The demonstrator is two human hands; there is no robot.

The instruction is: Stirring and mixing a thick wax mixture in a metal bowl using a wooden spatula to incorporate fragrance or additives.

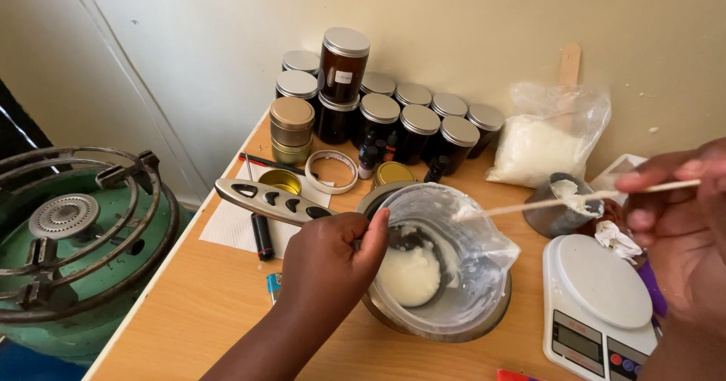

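Over the bowl (484, 317), left hand (333, 264) grips ladle (302, 209); right hand (673, 222) pinches stick (529, 205).

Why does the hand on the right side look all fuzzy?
In the head view, the right hand sits close to the camera at the frame's edge, so it blurs, as does its thin wooden stick. The left hand on the ladle and the dark jars look sharper; soft, even light gives only faint shadows.
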